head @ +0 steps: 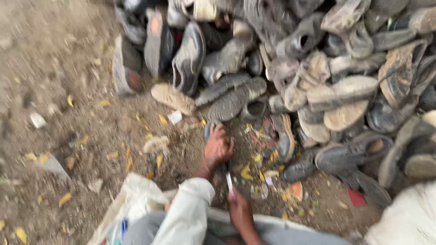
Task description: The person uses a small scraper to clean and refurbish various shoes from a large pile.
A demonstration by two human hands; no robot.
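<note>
left hand [218, 147]: closed grip on a dark shoe [211, 128], pressing it to the ground at the near edge of the shoe pile [318, 68]
right hand [240, 212]: closed grip on a thin blade [229, 181]
blade: just nearer than the left hand, tip toward the shoe
picture: blurred

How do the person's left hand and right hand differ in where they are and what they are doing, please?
The left hand reaches out to the dirt ground at the edge of the heap of worn shoes, resting on a small dark shoe piece; the right hand stays close to the body. The left hand lies knuckles up, while the right hand grips a thin blade-like tool. Both are bare.
</note>
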